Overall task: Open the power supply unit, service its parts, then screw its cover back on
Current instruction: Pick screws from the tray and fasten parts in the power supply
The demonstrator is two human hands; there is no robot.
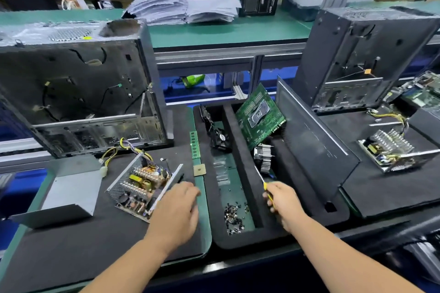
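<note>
Beside the black foam parts tray (240, 241), the opened grey metal power supply unit (140, 184) lies uncovered, your left hand (177, 209) relaxed against it, your right hand (283, 202) gripping the yellow-handled screwdriver (264, 184): servicing underway, cover refit next.

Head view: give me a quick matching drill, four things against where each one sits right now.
Things:
1. screwdriver
2. loose screws
3. grey cover
4. open power supply

Places:
A. on the mat, left of the open unit
B. gripped in the right hand
C. beside the left hand
D. piled in the tray

Pairs: 1-B, 2-D, 3-A, 4-C
</note>
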